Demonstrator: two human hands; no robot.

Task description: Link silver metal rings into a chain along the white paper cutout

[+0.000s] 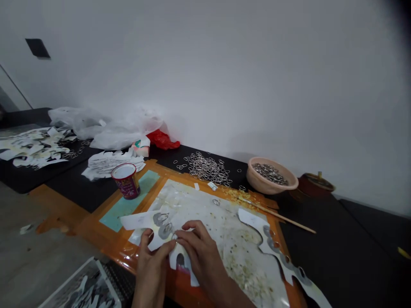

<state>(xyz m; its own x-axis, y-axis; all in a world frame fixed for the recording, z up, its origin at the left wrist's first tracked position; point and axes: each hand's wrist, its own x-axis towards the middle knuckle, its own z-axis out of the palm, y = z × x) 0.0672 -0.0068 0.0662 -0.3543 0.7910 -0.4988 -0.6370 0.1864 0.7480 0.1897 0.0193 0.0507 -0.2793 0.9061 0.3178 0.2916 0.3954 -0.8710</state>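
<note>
A white cut-out strip (136, 220) with grey patches lies across the front of the work surface under both my hands. Metal rings (167, 228) sit on its grey patches. My left hand (153, 262) grips the strip's near edge, thumb and index finger curled round it. From the other side my right hand (203, 251) closes its fingers on the same strip, meeting the left thumb. Between the fingertips there is a small shiny bit, perhaps a ring, mostly hidden. To the right, another white strip (253, 219) with rings on grey patches hangs over the board's edge.
Loose rings (208, 167) are heaped behind the stained sheet (205, 201). A pink bowl (272, 186) holds more. A wooden stick (284, 217) lies at right, a red tub (127, 186) at left. Behind it are stacked strips (111, 164). A white crate (107, 280) stands front left.
</note>
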